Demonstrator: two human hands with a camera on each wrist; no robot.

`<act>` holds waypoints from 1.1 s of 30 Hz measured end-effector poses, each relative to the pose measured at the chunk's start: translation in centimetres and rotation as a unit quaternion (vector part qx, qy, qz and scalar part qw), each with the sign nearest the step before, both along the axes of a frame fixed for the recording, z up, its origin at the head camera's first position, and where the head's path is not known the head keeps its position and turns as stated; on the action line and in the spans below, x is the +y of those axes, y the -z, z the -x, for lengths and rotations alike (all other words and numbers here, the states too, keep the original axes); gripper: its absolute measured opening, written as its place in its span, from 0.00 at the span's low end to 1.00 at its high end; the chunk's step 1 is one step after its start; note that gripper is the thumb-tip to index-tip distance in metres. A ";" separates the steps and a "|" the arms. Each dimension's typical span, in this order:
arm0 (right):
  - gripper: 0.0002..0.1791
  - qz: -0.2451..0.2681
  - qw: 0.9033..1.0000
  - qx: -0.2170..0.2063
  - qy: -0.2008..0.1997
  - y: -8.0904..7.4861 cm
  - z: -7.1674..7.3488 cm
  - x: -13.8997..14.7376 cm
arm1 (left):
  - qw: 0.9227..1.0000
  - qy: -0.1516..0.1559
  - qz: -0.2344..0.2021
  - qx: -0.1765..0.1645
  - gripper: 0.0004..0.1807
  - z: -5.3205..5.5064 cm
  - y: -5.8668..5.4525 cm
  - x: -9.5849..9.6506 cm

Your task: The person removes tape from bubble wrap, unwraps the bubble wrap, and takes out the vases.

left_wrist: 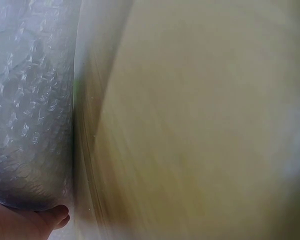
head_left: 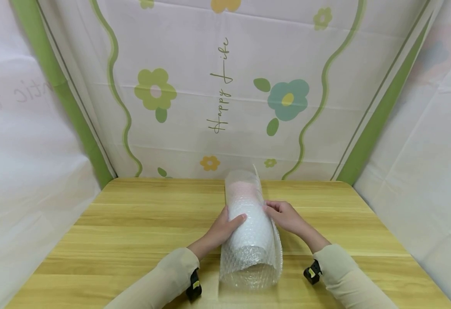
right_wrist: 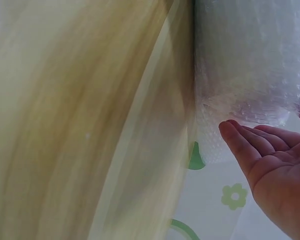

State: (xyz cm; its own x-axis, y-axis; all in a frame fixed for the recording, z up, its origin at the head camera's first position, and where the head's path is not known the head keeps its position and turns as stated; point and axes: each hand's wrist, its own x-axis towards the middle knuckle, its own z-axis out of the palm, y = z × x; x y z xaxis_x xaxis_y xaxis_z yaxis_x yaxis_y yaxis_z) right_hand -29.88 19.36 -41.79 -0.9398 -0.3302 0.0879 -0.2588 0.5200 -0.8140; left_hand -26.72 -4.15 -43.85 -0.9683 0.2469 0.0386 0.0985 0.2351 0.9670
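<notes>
A bubble wrap roll lies lengthwise on the wooden table, wound around a whitish rounded object with a pinkish far part; its kind is hidden by the layers. My left hand grips the roll's left side, thumb on top and fingers down along the side. In the left wrist view this hand shows at the bottom, beneath the bubbly surface. On the other side, my right hand pinches the loose edge of the wrap between thumb and fingers. Its fingers extend beside the wrap in the right wrist view.
The wooden table reaches back to a white cloth with printed flowers and lettering. More white cloth hangs along both sides. The wrap's near end stands open like a tube, and one corner sticks up at the far end.
</notes>
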 end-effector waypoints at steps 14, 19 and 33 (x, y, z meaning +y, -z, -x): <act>0.27 -0.018 1.000 0.009 0.001 -0.1 -0.1 -0.3 | 1.000 0.002 -0.001 0.002 0.45 0.0 0.0 -0.1; 0.27 -0.017 1.000 0.011 0.003 -0.2 -0.1 -0.3 | 1.000 0.003 -0.002 0.001 0.45 0.0 0.0 -0.1; 0.26 -0.023 1.000 0.021 0.000 -0.1 0.1 -0.5 | 1.000 0.001 -0.005 -0.001 0.46 0.0 0.0 0.1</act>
